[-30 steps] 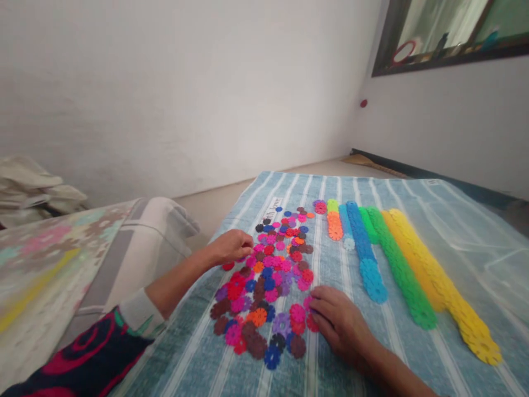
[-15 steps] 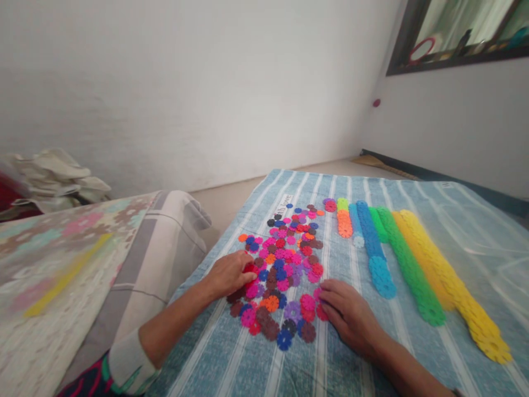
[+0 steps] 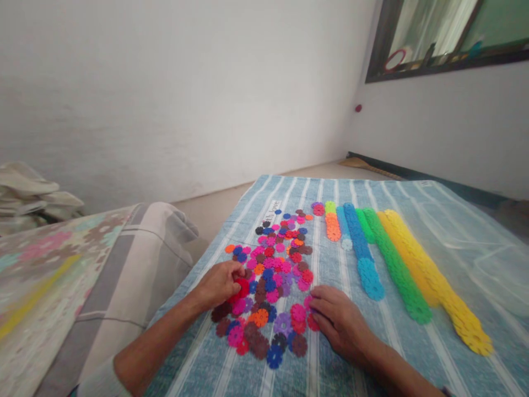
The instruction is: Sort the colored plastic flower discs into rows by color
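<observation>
A loose spread of flower-shaped plastic discs (image 3: 275, 275) in pink, red, blue, brown, purple and orange lies on a blue striped cloth (image 3: 330, 358). My left hand (image 3: 219, 284) is at the spread's left edge, fingers curled on a red disc (image 3: 242, 288). My right hand (image 3: 341, 322) rests palm down at the spread's right edge, its fingertips touching pink and red discs (image 3: 303, 317). Sorted rows of overlapping discs lie to the right: orange (image 3: 333, 227), blue (image 3: 363, 259), green (image 3: 397, 267) and yellow (image 3: 438, 281).
A grey-and-white pillow (image 3: 136, 264) and a patterned sheet (image 3: 37, 275) lie to the left of the cloth. Folded fabric (image 3: 28, 190) sits at the far left by the white wall. A dark-framed window (image 3: 446, 33) is at the upper right.
My left hand has drawn back from the far left of the spread toward me and now holds a red disc. My right hand has stayed in place.
</observation>
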Available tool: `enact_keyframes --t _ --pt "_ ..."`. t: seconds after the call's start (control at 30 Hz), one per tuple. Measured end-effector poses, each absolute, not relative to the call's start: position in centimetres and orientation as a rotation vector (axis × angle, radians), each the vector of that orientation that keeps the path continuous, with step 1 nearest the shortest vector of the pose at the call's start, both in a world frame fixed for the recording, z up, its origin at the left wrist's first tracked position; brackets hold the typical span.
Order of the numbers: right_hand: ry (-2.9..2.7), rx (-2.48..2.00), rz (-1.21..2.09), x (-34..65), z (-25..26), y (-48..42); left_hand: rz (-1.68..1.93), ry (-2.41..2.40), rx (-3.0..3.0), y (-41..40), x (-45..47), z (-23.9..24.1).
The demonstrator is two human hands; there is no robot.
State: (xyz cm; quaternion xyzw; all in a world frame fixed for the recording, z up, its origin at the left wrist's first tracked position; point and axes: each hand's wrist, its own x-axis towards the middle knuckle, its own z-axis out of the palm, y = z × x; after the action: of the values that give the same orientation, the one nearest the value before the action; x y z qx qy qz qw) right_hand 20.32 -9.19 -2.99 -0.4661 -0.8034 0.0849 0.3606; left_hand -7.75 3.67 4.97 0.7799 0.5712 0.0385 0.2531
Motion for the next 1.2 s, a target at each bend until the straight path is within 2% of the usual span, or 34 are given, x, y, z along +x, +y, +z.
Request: enact_keyframes --t 0.33,0.5,0.7,1.2 --pt "-2.072 -1.192 0.25 20.1 -3.2 -8.9 0.359 1.306 1.908 7.7 -6.5 6.3" --pt "-2.056 -1.211 0.251 20.0 -3.1 -8.8 0.58 1.265 1.996 11.6 -1.5 6.5" --pt "-2.042 -1.208 0.237 19.8 -3.7 -8.4 0.826 1.228 2.012 16.8 6.1 4.1" --pt "-1.993 -1.063 -0.032 19.7 -6.5 -6.6 0.856 1.183 2.088 23.4 15.5 1.6"
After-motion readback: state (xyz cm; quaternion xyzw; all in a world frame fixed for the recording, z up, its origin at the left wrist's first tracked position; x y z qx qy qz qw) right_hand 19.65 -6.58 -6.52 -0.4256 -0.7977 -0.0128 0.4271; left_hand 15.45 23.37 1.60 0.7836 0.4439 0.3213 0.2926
